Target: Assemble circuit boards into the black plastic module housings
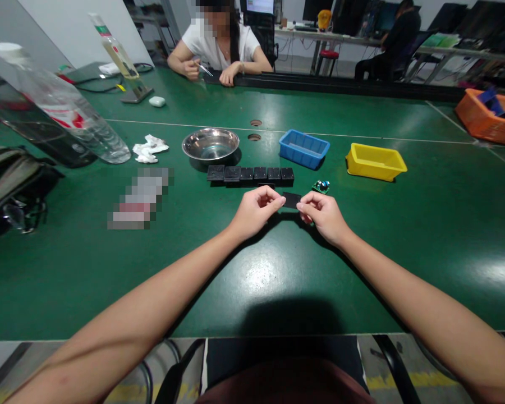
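Between my two hands is a small flat black plastic piece (292, 200), held just above the green table. My left hand (257, 211) pinches its left edge between thumb and fingers. At its right edge, the thumb and fingers of my right hand (325, 217) are closed on it too. A small green circuit board (321, 186) with blue parts lies just beyond my right fingers. Behind my hands runs a row of several black plastic boxes (253, 174). Another black piece, partly hidden, shows just behind my left fingers.
A steel bowl (211, 145), a blue bin (304, 149) and a yellow bin (376, 162) stand beyond the row. Bottles (73, 112), crumpled tissue (150, 148) and a dark bag (12, 191) are at left. An orange basket (492, 120) sits far right. A person (223, 42) sits opposite.
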`<state>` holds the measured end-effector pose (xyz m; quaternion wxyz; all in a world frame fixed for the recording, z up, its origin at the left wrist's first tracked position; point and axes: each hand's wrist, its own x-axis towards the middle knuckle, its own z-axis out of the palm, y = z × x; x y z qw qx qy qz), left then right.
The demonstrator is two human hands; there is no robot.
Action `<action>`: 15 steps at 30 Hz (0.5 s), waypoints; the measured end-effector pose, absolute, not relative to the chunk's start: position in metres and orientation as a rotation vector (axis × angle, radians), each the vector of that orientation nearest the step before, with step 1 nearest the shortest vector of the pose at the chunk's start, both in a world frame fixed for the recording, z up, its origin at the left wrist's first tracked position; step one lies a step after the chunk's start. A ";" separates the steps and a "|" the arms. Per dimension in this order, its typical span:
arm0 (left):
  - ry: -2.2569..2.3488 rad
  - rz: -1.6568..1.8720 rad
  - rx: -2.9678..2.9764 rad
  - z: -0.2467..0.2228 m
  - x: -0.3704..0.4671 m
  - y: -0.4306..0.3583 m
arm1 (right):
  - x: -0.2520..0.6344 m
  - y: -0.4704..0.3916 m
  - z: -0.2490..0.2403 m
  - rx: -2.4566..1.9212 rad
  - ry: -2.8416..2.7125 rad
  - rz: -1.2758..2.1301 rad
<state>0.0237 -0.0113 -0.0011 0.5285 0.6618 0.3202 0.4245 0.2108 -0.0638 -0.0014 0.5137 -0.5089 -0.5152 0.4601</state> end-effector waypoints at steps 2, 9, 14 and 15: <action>0.742 1.020 1.567 -0.001 0.024 -0.012 | 0.211 -0.064 -0.002 -1.226 -1.226 1.114; 0.783 1.130 1.605 -0.001 0.023 -0.012 | 0.211 -0.065 0.000 -1.218 -1.295 1.116; 0.790 1.143 1.576 0.000 0.023 -0.012 | 0.210 -0.065 0.001 -1.217 -1.339 1.123; 0.791 1.142 1.566 0.000 0.023 -0.012 | 0.210 -0.065 0.001 -1.219 -1.342 1.126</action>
